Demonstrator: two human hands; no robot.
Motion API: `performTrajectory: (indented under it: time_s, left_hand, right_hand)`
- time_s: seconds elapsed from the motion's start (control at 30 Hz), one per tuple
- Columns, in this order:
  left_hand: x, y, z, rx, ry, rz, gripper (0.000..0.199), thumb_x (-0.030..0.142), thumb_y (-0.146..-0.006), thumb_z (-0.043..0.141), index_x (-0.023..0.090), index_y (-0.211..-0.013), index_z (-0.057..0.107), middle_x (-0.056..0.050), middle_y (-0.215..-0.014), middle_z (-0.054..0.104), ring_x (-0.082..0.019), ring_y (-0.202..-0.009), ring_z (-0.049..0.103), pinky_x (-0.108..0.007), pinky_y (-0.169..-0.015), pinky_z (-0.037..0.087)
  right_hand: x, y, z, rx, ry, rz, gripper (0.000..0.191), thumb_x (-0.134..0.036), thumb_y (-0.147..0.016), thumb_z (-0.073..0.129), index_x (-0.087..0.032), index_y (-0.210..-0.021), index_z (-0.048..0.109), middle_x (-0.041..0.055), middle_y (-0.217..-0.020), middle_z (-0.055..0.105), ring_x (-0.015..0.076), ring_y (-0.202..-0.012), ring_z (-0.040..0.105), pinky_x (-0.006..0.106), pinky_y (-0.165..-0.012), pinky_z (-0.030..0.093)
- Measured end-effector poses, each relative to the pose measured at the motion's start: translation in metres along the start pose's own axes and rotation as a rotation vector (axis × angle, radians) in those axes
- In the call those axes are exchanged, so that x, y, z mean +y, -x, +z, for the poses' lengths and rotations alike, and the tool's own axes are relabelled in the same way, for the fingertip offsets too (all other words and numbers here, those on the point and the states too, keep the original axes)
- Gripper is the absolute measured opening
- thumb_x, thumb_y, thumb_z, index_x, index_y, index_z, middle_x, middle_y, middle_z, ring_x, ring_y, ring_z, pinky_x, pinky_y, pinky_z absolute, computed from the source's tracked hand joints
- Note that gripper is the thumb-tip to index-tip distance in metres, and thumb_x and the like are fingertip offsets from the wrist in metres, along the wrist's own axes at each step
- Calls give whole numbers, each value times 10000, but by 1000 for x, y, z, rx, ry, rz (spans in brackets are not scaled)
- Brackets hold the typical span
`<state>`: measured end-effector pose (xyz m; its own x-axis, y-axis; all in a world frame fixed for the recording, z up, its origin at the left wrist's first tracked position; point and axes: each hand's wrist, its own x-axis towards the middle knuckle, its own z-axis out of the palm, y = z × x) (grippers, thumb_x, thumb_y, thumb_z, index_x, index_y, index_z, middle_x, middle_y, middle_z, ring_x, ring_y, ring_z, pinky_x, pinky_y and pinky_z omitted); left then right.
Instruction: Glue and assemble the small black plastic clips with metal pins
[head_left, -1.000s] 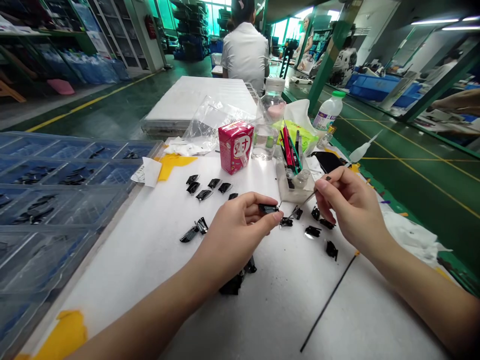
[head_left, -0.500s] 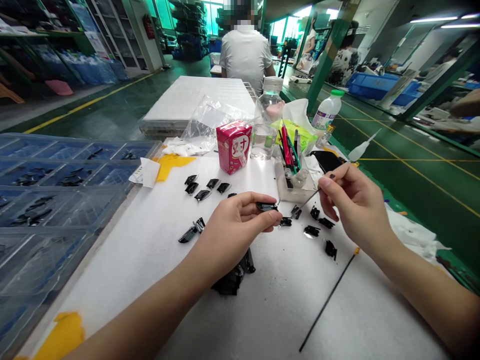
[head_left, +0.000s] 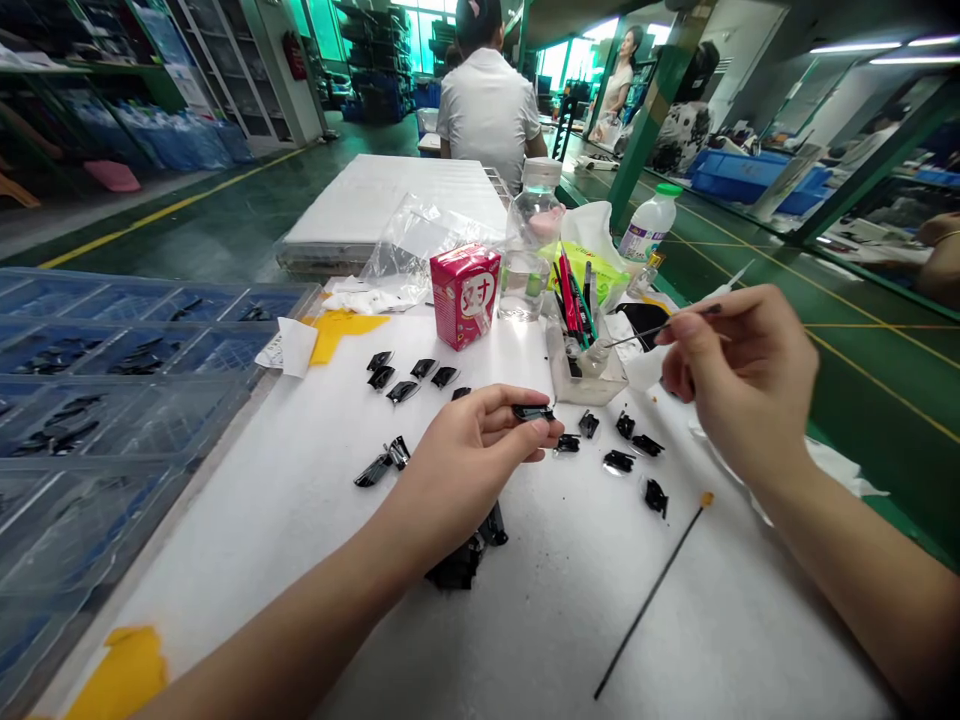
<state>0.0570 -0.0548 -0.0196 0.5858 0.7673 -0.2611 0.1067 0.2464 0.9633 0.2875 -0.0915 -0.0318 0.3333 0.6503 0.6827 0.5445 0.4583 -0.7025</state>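
Observation:
My left hand [head_left: 469, 460] pinches a small glossy black plastic piece [head_left: 531, 411] between thumb and fingers above the white tabletop. Held between the thumb and fingers of my right hand [head_left: 750, 385] is a thin dark stick [head_left: 652, 331], its tip pointing left to a small clear bottle [head_left: 596, 358] in a tray; whether the tip touches it I cannot tell. Similar black pieces [head_left: 619, 460] with clear film lie between the hands. More of them [head_left: 403, 391] sit left of the left hand, and a dark pile [head_left: 457, 566] is partly hidden beneath that wrist.
A long thin rod [head_left: 652, 600] with an orange end lies at the right. Behind stand a red drink carton [head_left: 465, 297], a clear bottle [head_left: 525, 260] and a tray [head_left: 589, 388] with pens. Blue compartment boxes [head_left: 157, 420] line the left. A person in white [head_left: 491, 110] sits ahead.
My right hand has moved up and right, carrying the stick's tip from the black pieces to the small bottle by the tray. My left hand keeps its hold in nearly the same place.

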Motion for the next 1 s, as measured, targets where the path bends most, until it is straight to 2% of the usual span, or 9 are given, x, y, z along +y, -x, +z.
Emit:
performTrajectory:
  time_s: [0.13, 0.27, 0.3, 0.43, 0.5, 0.7, 0.83, 0.93, 1.0]
  left_hand:
    - [-2, 0, 0, 12, -6, 20, 246, 304, -915, 712, 161, -1100, 634, -65, -993, 794, -204, -1009, 731, -324, -893, 554]
    - [-4, 0, -2, 12, 1, 44, 238, 306, -918, 708, 170, -1090, 615, -66, -977, 788, -235, -1041, 730, -363, -915, 544]
    - [-4, 0, -2, 10, 2, 45, 224, 298, -924, 699, 175, -1090, 614, -65, -980, 787, -239, -1047, 729, -372, -919, 541]
    - [-5, 0, -3, -2, 12, 40, 181, 280, -935, 683, 186, -1073, 614, -53, -979, 787, -211, -1015, 735, -346, -901, 542]
    - [-5, -1, -2, -2, 7, 31, 186, 283, -929, 691, 185, -1070, 619, -43, -956, 786, -197, -992, 736, -323, -882, 543]
    - [-3, -1, 1, -6, -3, 14, 169, 266, -917, 701, 186, -1050, 632, -20, -899, 781, -176, -963, 741, -275, -840, 549]
    - [-3, -1, 0, -3, -16, 19, 174, 280, -926, 692, 199, -1072, 644, -21, -888, 788, -194, -967, 750, -306, -872, 561]
    - [-4, 1, 1, 29, -42, 57, 192, 301, -938, 677, 207, -1103, 646, -28, -927, 793, -219, -1018, 747, -335, -912, 562]
    - [-5, 5, 3, 59, -56, 128, 192, 302, -953, 654, 214, -1123, 641, -32, -991, 796, -223, -1082, 737, -324, -937, 559]
  right_hand:
    - [0, 12, 0, -196, 127, -3, 195, -246, -949, 669, -269, -1047, 502, -14, -915, 590, 88, -472, 512, 255, -386, 404]
    - [-7, 35, 0, -542, 297, -84, 189, -207, -919, 674, -257, -1051, 549, -63, -708, 566, 100, -422, 487, 245, -393, 382]
    - [-7, 40, 1, -614, 337, -119, 191, -201, -916, 664, -253, -1072, 567, -53, -712, 596, 111, -433, 501, 253, -409, 393]
    - [-3, 50, 6, -768, 450, -245, 200, -190, -967, 538, -241, -1159, 548, 50, -981, 722, 208, -700, 684, 308, -542, 500]
    - [0, 51, 7, -799, 486, -275, 184, -185, -981, 502, -237, -1156, 523, 59, -989, 719, 229, -769, 705, 320, -566, 518]
    - [5, 51, 11, -773, 531, -318, 165, -165, -993, 462, -224, -1148, 469, 57, -926, 689, 227, -752, 685, 318, -561, 515]
    - [9, 50, 14, -733, 533, -324, 98, -151, -999, 458, -222, -1046, 506, 64, -938, 639, 202, -711, 647, 294, -530, 490]
    - [2, 46, 10, -670, 500, -344, 122, -121, -998, 476, -224, -959, 529, 47, -894, 593, 175, -660, 617, 283, -529, 490]
    - [-9, 43, 4, -619, 442, -364, 137, -95, -994, 494, -223, -976, 541, 35, -874, 579, 158, -675, 619, 264, -549, 507]
